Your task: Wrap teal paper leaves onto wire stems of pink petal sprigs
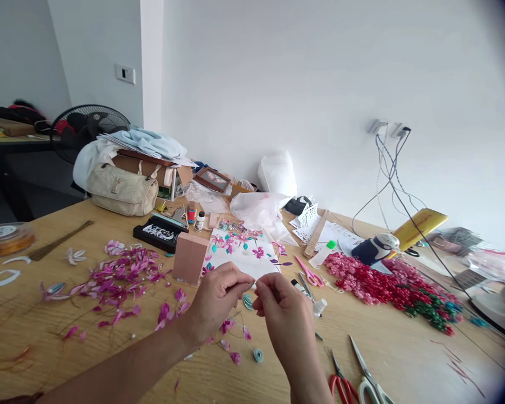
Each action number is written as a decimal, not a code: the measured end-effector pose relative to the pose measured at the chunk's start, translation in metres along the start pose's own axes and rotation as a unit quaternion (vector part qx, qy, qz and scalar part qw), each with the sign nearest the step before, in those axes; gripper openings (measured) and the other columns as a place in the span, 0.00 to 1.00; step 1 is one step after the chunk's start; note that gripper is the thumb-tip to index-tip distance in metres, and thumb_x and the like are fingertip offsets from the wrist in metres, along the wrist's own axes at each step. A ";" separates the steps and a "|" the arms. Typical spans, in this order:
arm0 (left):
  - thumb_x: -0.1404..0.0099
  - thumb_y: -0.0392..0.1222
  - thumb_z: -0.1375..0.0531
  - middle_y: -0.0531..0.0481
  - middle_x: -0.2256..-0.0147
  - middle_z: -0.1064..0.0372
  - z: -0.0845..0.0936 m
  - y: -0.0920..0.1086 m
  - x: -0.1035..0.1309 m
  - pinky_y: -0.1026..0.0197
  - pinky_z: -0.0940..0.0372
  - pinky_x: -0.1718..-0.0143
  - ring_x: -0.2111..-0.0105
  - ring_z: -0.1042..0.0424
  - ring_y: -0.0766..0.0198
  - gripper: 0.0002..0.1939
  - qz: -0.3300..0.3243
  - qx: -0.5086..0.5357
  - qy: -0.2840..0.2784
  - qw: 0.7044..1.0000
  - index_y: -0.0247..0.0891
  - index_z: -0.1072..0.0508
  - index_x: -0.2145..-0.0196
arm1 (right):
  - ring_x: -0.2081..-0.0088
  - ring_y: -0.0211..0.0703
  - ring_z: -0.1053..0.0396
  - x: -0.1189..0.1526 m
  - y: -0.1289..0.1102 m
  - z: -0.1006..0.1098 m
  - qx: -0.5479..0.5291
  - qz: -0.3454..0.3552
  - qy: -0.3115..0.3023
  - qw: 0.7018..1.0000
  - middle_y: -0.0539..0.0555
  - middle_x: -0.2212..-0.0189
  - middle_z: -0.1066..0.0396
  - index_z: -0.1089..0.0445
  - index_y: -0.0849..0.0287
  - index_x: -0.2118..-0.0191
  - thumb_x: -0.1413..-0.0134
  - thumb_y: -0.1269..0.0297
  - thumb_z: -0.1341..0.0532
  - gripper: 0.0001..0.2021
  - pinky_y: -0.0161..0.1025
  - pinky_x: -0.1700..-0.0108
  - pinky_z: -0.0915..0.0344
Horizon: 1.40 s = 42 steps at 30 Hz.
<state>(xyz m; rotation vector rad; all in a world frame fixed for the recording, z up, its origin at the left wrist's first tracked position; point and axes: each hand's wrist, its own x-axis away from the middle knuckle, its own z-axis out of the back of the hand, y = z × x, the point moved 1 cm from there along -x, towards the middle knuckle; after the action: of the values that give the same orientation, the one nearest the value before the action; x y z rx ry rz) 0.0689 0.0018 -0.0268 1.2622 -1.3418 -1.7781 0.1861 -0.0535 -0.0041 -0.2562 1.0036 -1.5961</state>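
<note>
While left hand (219, 297) points inward | right hand (288, 317) faces it | fingers (266, 292) pinched

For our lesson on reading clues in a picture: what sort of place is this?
Probably a craft workroom or studio: loose pink petals lie spread over a wooden table, with red-handled pliers and white-handled scissors at its near side.

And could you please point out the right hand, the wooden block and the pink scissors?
Right hand (287, 310), head view: the hand's middle.
Wooden block (190, 260), head view: front face.
Pink scissors (307, 273), head view: middle.
</note>
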 end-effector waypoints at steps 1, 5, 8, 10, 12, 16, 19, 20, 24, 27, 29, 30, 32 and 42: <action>0.43 0.38 0.42 0.53 0.76 0.39 -0.001 -0.002 0.000 0.66 0.43 0.77 0.78 0.39 0.69 0.07 -0.007 -0.006 0.000 1.000 0.38 0.23 0.71 | 0.83 0.38 0.34 -0.001 0.002 0.000 -0.007 -0.011 -0.011 1.000 0.47 0.87 0.33 0.36 0.57 0.76 0.47 0.65 0.48 0.10 0.31 0.80 0.41; 0.43 0.39 0.42 0.53 0.75 0.40 -0.005 -0.009 0.000 0.67 0.43 0.80 0.81 0.40 0.71 0.07 0.036 0.038 -0.028 0.998 0.37 0.24 0.70 | 0.81 0.37 0.34 -0.003 0.003 0.007 0.043 0.035 -0.023 0.998 0.48 0.85 0.32 0.35 0.58 0.76 0.48 0.67 0.48 0.09 0.31 0.77 0.41; 0.45 0.43 0.41 0.54 0.76 0.41 -0.009 -0.012 0.001 0.67 0.44 0.81 0.82 0.41 0.72 0.07 0.074 0.086 -0.044 0.993 0.35 0.28 0.72 | 0.80 0.37 0.34 -0.003 0.000 0.014 0.099 0.078 -0.032 0.991 0.49 0.84 0.33 0.35 0.58 0.76 0.48 0.68 0.49 0.10 0.31 0.77 0.42; 0.46 0.44 0.40 0.56 0.78 0.42 -0.011 -0.013 0.002 0.68 0.44 0.81 0.81 0.41 0.71 0.09 0.095 0.116 -0.050 0.987 0.36 0.33 0.73 | 0.79 0.38 0.35 -0.002 -0.002 0.017 0.133 0.091 -0.049 0.986 0.48 0.84 0.34 0.34 0.58 0.76 0.49 0.70 0.49 0.10 0.31 0.77 0.43; 0.47 0.44 0.39 0.58 0.78 0.43 -0.011 -0.013 0.002 0.69 0.45 0.80 0.80 0.42 0.71 0.11 0.104 0.126 -0.054 0.985 0.37 0.37 0.74 | 0.79 0.37 0.36 -0.002 -0.003 0.019 0.156 0.098 -0.059 0.981 0.48 0.84 0.34 0.35 0.58 0.77 0.50 0.71 0.49 0.10 0.31 0.77 0.44; 0.46 0.44 0.39 0.56 0.73 0.41 -0.006 -0.012 0.000 0.69 0.44 0.75 0.76 0.41 0.71 0.11 0.088 0.091 -0.081 0.989 0.37 0.38 0.69 | 0.80 0.35 0.37 -0.001 -0.003 0.023 0.158 0.119 -0.071 0.978 0.48 0.82 0.34 0.35 0.58 0.77 0.49 0.71 0.49 0.09 0.30 0.77 0.44; 0.43 0.45 0.42 0.54 0.72 0.40 0.000 -0.012 -0.003 0.67 0.43 0.72 0.73 0.40 0.69 0.10 0.061 0.065 -0.118 0.989 0.36 0.35 0.69 | 0.81 0.33 0.38 0.000 -0.002 0.028 0.142 0.119 -0.094 0.978 0.47 0.82 0.34 0.36 0.58 0.77 0.49 0.72 0.49 0.10 0.29 0.78 0.45; 0.42 0.45 0.43 0.54 0.73 0.40 0.002 -0.013 -0.004 0.67 0.43 0.72 0.73 0.39 0.68 0.10 0.058 0.056 -0.128 0.988 0.36 0.35 0.69 | 0.81 0.33 0.38 0.000 -0.002 0.030 0.142 0.118 -0.101 0.978 0.47 0.82 0.34 0.36 0.58 0.76 0.48 0.72 0.49 0.10 0.29 0.78 0.45; 0.43 0.42 0.43 0.50 0.69 0.37 0.012 -0.008 -0.009 0.69 0.45 0.76 0.70 0.38 0.65 0.06 0.054 -0.025 -0.095 0.994 0.37 0.32 0.69 | 0.81 0.34 0.37 0.001 -0.003 0.035 0.148 0.117 -0.119 0.975 0.46 0.83 0.35 0.36 0.57 0.76 0.47 0.71 0.49 0.09 0.30 0.77 0.45; 0.43 0.38 0.44 0.47 0.61 0.36 0.018 0.005 -0.009 0.68 0.44 0.76 0.64 0.36 0.61 0.06 -0.005 -0.078 -0.001 0.997 0.38 0.29 0.67 | 0.80 0.34 0.37 0.002 -0.004 0.036 0.144 0.118 -0.135 0.973 0.46 0.82 0.35 0.36 0.58 0.75 0.47 0.72 0.49 0.09 0.30 0.76 0.45; 0.41 0.39 0.46 0.48 0.62 0.34 0.016 0.013 -0.006 0.68 0.45 0.76 0.66 0.36 0.63 0.08 -0.005 -0.054 -0.010 0.998 0.39 0.29 0.65 | 0.79 0.34 0.37 0.002 -0.006 0.036 0.138 0.121 -0.145 0.972 0.46 0.82 0.35 0.36 0.58 0.75 0.47 0.73 0.48 0.09 0.30 0.75 0.44; 0.40 0.40 0.47 0.49 0.64 0.34 0.014 0.015 -0.005 0.69 0.46 0.78 0.70 0.36 0.65 0.09 0.016 -0.023 -0.047 0.999 0.39 0.30 0.64 | 0.79 0.34 0.38 0.002 -0.006 0.036 0.131 0.122 -0.149 0.973 0.46 0.82 0.36 0.36 0.58 0.75 0.47 0.73 0.48 0.09 0.30 0.75 0.44; 0.39 0.44 0.48 0.51 0.68 0.35 0.006 0.015 -0.001 0.70 0.49 0.82 0.79 0.41 0.71 0.09 0.083 0.069 -0.138 0.984 0.39 0.31 0.63 | 0.80 0.34 0.38 0.003 -0.007 0.036 0.107 0.120 -0.153 0.975 0.45 0.82 0.36 0.36 0.58 0.74 0.47 0.73 0.49 0.09 0.30 0.75 0.44; 0.39 0.48 0.46 0.56 0.80 0.47 -0.018 -0.007 0.000 0.71 0.53 0.83 0.83 0.50 0.74 0.14 0.220 0.360 -0.251 0.871 0.35 0.38 0.74 | 0.81 0.32 0.40 0.003 -0.004 0.038 -0.044 0.042 -0.174 0.983 0.45 0.83 0.37 0.36 0.58 0.75 0.46 0.71 0.48 0.09 0.28 0.77 0.43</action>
<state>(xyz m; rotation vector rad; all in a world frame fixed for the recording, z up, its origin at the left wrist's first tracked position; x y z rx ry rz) 0.0866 -0.0030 -0.0345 0.7029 -2.5203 -1.3436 0.2068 -0.0737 0.0212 -0.5275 0.8031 -1.3719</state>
